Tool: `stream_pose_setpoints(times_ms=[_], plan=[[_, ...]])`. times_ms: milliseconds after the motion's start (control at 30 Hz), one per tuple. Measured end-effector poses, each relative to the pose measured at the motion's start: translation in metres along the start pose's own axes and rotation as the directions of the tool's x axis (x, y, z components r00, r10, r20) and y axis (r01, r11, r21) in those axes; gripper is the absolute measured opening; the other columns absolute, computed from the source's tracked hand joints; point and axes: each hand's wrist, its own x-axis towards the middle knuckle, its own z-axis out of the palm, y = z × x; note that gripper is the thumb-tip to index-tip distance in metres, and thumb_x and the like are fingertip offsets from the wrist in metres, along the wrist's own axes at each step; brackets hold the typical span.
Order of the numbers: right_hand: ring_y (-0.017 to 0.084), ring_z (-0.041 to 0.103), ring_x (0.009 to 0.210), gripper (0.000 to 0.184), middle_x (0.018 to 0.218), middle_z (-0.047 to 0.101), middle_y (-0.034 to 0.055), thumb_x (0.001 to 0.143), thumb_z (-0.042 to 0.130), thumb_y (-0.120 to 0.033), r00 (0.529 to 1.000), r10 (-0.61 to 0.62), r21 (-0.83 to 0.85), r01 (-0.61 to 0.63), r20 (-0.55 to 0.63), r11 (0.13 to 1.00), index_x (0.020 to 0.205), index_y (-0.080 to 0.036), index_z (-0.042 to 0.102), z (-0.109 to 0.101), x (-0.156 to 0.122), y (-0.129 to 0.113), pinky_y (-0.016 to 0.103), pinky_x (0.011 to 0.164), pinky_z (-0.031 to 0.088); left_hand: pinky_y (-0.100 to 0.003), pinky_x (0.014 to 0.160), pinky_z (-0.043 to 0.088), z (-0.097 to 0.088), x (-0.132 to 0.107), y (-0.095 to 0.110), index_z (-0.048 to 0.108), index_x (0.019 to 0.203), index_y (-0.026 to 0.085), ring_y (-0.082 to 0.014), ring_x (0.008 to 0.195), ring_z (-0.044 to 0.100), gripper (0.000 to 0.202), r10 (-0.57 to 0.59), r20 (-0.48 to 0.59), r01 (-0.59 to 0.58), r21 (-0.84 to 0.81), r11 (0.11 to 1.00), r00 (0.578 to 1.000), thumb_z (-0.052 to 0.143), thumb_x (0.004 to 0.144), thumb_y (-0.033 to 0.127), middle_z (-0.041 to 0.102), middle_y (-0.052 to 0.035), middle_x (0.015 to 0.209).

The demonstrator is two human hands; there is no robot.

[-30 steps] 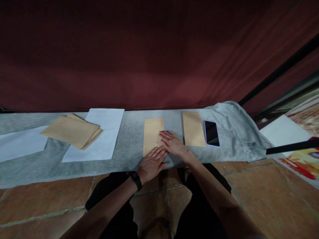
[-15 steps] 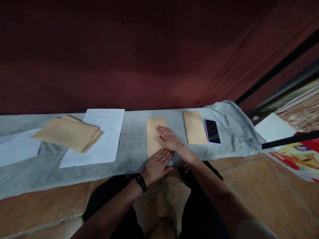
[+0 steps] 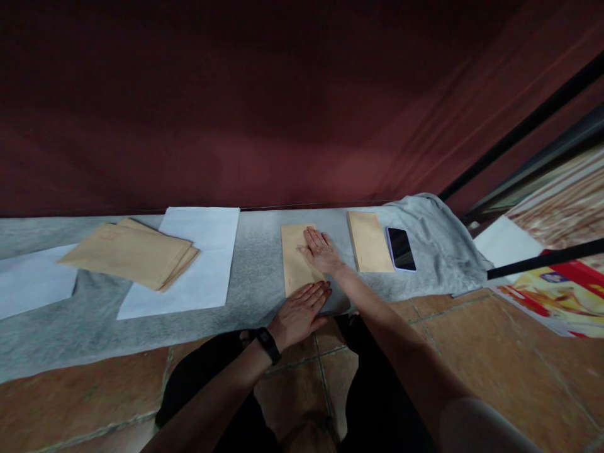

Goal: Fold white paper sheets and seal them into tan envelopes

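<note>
A tan envelope (image 3: pixel 293 258) lies lengthwise on the grey cloth (image 3: pixel 255 270) in front of me. My right hand (image 3: pixel 321 250) rests flat on its far right part, fingers stretched out. My left hand (image 3: pixel 302 313), with a black band on the wrist, lies flat on the envelope's near end, fingers together and pointing right. Neither hand grips anything.
A second tan envelope (image 3: pixel 369 249) and a dark phone (image 3: pixel 401 248) lie to the right. At left a stack of tan envelopes (image 3: pixel 129 253) sits on white paper sheets (image 3: pixel 198 264). A dark red curtain hangs behind. Tiled floor lies below, and a black bar (image 3: pixel 547 258) crosses at right.
My right hand has slid away from me along the envelope toward its far end. My left hand stays pressed at the near end. The view has shifted slightly.
</note>
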Motion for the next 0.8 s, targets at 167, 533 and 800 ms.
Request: stream_pose_setpoints(times_ms=[167, 533, 800], plan=[[0.022, 0.022, 0.158, 0.063, 0.170, 0.022, 0.0108, 0.109, 0.026, -0.043, 0.996, -0.069, 0.018, 0.068, 0.060, 0.997, 0.164, -0.013, 0.025, -0.005, -0.022, 0.000, 0.045, 0.129, 0.016, -0.038, 0.128, 0.023, -0.004, 0.001, 0.000, 0.039, 0.156, 0.017, -0.0201, 0.155, 0.031, 0.064, -0.003, 0.020, 0.003, -0.024, 1.000, 1.000, 0.038, 0.105, 0.056, 0.040, -0.0101, 0.164], [0.018, 0.013, 0.160, 0.065, 0.172, 0.015, 0.0075, 0.109, 0.015, -0.049, 0.979, -0.106, 0.095, 0.090, 0.176, 0.991, 0.165, -0.015, 0.018, -0.015, -0.068, -0.005, 0.043, 0.131, 0.011, -0.040, 0.125, 0.032, -0.011, -0.002, -0.005, 0.047, 0.152, 0.019, -0.0200, 0.148, 0.044, 0.057, 0.013, 0.005, -0.012, -0.103, 0.995, 1.000, 0.043, 0.105, 0.051, 0.052, -0.0090, 0.156], [0.019, 0.015, 0.160, 0.064, 0.171, 0.019, 0.0092, 0.110, 0.017, -0.047, 0.983, -0.136, 0.059, 0.130, 0.123, 0.990, 0.165, -0.016, 0.017, -0.010, -0.106, -0.013, 0.045, 0.130, 0.015, -0.041, 0.115, 0.047, -0.012, -0.013, -0.008, 0.061, 0.137, 0.018, -0.0209, 0.134, 0.060, 0.039, -0.022, -0.166, 0.002, -0.118, 0.993, 0.986, 0.045, 0.105, 0.033, 0.067, -0.0104, 0.139]])
